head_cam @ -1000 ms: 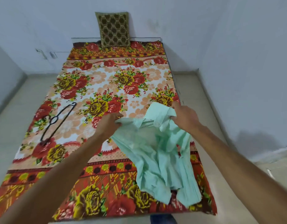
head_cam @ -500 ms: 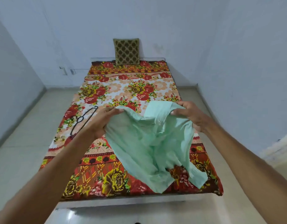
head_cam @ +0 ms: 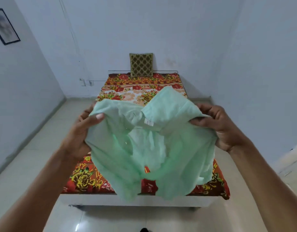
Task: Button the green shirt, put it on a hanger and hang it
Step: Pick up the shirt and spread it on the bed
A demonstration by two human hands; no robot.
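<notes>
Holds the green shirt [head_cam: 151,148] spread open at centre frame, left hand [head_cam: 80,133] and right hand [head_cam: 218,126] each gripping an upper edge, above the floral-sheeted bed [head_cam: 87,178].

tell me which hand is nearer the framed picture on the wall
Left. The left hand grips the shirt at its left edge, below and right of the picture; the right hand grips the opposite edge, farther across the room.
</notes>
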